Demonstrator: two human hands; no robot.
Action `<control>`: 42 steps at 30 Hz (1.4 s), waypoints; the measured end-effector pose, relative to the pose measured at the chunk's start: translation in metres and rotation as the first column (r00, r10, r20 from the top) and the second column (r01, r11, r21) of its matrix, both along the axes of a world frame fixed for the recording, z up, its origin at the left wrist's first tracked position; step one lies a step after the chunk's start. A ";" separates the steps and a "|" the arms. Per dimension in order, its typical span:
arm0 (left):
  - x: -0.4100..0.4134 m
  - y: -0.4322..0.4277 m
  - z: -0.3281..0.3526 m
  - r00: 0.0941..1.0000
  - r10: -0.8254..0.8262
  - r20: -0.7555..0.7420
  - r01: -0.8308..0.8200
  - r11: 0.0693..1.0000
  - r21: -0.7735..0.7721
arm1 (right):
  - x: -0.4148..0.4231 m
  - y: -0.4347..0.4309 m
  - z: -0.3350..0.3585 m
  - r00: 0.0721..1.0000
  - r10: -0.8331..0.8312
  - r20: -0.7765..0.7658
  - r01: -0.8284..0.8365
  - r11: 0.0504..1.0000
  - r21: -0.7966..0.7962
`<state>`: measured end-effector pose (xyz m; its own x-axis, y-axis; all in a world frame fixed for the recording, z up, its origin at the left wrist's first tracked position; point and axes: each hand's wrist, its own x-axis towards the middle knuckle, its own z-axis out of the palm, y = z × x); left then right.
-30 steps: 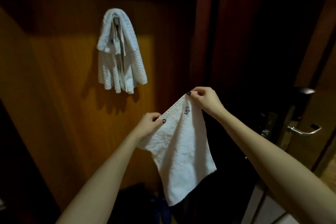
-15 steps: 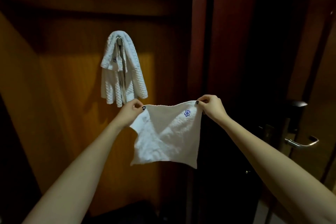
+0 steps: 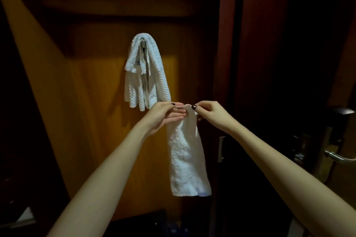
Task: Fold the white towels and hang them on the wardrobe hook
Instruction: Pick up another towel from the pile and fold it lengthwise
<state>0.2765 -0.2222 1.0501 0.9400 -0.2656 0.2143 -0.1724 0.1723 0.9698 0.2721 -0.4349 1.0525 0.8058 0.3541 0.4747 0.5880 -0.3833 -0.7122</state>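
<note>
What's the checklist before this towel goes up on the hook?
1. Left hand pinches the top edge of the held towel: ok.
2. Right hand pinches the same edge, close beside the left: ok.
3. Held towel is folded into one narrow strip that hangs straight down: ok.
4. Hook is free: not ok. A waffle-weave towel is already draped over it, and only a bit of metal shows.
5. Hook has room for a second towel: cannot tell.
6. Left hand is clear of the waffle-weave towel's lower hem: cannot tell, because they overlap in the head view.
</note>
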 end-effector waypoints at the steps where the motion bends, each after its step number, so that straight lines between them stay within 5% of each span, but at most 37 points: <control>1: -0.003 -0.001 0.001 1.000 0.001 0.010 -0.001 1.000 0.012 | -0.002 0.000 0.000 1.000 0.007 -0.001 -0.007 1.000 0.010; 6: -0.013 -0.010 0.003 0.999 0.026 0.040 -0.032 0.989 0.142 | -0.005 0.003 -0.003 0.983 -0.119 0.137 0.114 0.993 0.044; 8: -0.014 -0.010 0.003 0.989 0.079 0.127 -0.116 0.942 0.316 | -0.005 0.001 -0.003 0.983 -0.117 0.144 0.112 0.993 0.042; 12: -0.007 0.005 -0.003 0.898 0.060 0.435 -0.399 0.529 0.749 | -0.002 -0.008 -0.002 0.991 -0.087 0.104 0.084 0.996 0.036; 14: -0.006 0.010 -0.007 0.887 0.063 0.458 -0.435 0.452 0.779 | 0.001 -0.014 0.001 0.989 -0.105 0.108 0.101 0.994 0.041; 24: -0.020 0.015 -0.006 0.928 0.215 0.304 -0.325 0.865 0.383 | 0.002 -0.039 -0.004 0.967 -0.189 0.168 0.200 0.978 -0.051; 29: -0.019 0.014 -0.002 0.845 0.203 0.495 -0.443 0.784 0.435 | 0.001 -0.038 -0.005 0.954 -0.219 0.206 0.228 0.974 -0.020; 36: -0.027 0.008 0.014 0.936 -0.008 0.353 -0.257 0.671 0.696 | -0.002 -0.026 0.002 0.945 -0.233 0.229 0.250 0.967 -0.048; 42: -0.028 -0.017 0.004 0.940 0.071 0.335 -0.300 0.640 0.707 | -0.010 -0.019 0.007 0.933 -0.194 0.304 0.227 0.971 -0.077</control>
